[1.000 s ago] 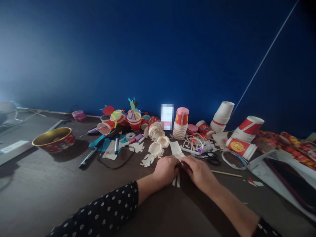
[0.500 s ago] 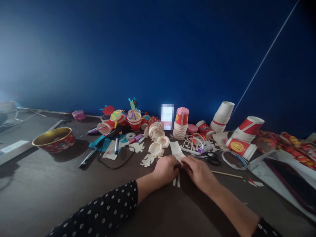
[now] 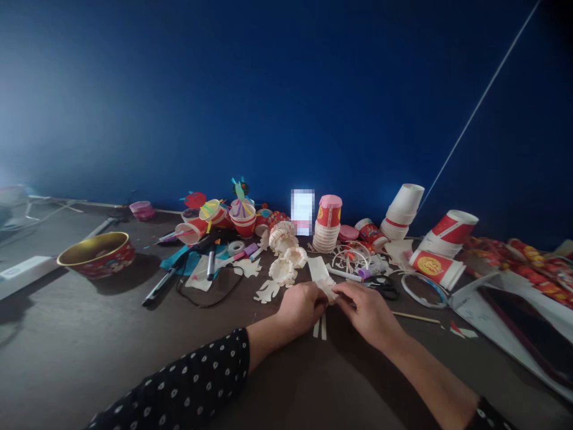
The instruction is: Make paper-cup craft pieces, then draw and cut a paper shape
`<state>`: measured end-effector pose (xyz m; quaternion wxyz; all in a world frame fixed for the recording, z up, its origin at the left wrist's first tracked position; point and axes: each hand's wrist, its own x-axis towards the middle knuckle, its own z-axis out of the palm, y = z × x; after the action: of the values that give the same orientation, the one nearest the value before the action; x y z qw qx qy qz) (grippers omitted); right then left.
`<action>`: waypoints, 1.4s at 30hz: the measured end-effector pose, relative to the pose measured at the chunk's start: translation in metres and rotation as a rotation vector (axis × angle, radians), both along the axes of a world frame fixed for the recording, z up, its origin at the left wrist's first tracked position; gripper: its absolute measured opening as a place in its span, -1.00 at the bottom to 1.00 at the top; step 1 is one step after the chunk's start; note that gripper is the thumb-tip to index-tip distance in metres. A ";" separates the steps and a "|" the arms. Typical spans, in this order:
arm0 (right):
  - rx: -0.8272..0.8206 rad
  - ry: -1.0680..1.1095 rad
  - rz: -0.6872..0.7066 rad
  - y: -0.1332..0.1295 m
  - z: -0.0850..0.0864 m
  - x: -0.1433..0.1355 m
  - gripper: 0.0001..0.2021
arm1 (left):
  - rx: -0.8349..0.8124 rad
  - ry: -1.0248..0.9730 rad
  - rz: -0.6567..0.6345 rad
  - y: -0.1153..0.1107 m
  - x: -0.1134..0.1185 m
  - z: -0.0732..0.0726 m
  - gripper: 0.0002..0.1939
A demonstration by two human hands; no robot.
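Observation:
My left hand (image 3: 301,306) rests low over the table with its fingers curled closed on a small cream paper piece (image 3: 330,290), cut at the edges. On the other side, my right hand (image 3: 369,310) pinches that same piece, thumb and fingertips close together. Both sets of fingertips partly hide it. A flat white paper strip (image 3: 318,269) lies just beyond the hands, and narrow paper strips (image 3: 323,328) stick out below them. Left of my hands sit ruffled cream paper flower shapes (image 3: 283,272). Black-handled scissors (image 3: 385,288) lie beyond my right hand.
A gold-rimmed bowl (image 3: 96,257) and a black marker (image 3: 210,263) are at left. Stacked paper cups (image 3: 330,218) stand at the back, with more cups (image 3: 403,206) to the right. A wooden stick (image 3: 416,317), a tape ring (image 3: 423,291) and a tablet-like device (image 3: 528,328) lie at right.
My right hand has shifted slightly to the right, and more of the cream paper piece shows between the hands. My left hand stays nearly still.

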<state>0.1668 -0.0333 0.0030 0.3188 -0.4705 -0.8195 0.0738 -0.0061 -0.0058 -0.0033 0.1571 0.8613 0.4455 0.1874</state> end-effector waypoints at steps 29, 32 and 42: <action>-0.098 -0.214 -0.042 -0.001 -0.002 -0.005 -0.80 | 0.001 -0.075 -0.020 0.001 -0.001 -0.003 -0.85; -0.113 -0.216 -0.043 -0.002 -0.002 -0.005 -0.81 | 0.002 -0.078 -0.021 0.002 -0.001 -0.004 -0.85; -0.108 -0.224 -0.045 -0.002 -0.001 -0.004 -0.80 | -0.005 -0.030 -0.001 0.001 -0.001 -0.003 -0.85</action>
<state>0.1624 -0.0350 0.0021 0.2010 -0.5104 -0.8341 0.0578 -0.0070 -0.0048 -0.0061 0.1661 0.8581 0.4432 0.1993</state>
